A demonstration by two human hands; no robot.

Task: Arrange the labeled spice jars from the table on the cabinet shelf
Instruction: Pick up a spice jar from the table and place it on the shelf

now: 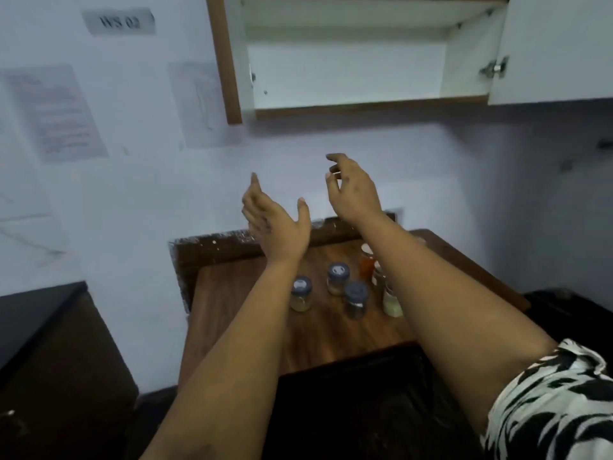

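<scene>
Several small glass spice jars stand on the wooden table (232, 293): one with pale contents and a grey lid (301, 294), another grey-lidded jar (338, 278), a dark-filled jar (356, 299), an orange-filled jar (367, 262), and a pale green one (392, 302) partly hidden by my right forearm. Both hands are raised above the table, holding nothing. My left hand (270, 217) has straight fingers with the palm turned to the right. My right hand (353, 187) has loosely bent fingers. Above them the wall cabinet (348, 69) stands open, its shelf bare.
The cabinet's left door (224, 58) is swung out edge-on and the right door (550, 48) is open too. Papers and a "WS 02" label (119, 21) hang on the wall. A dark counter (36, 317) lies at the left.
</scene>
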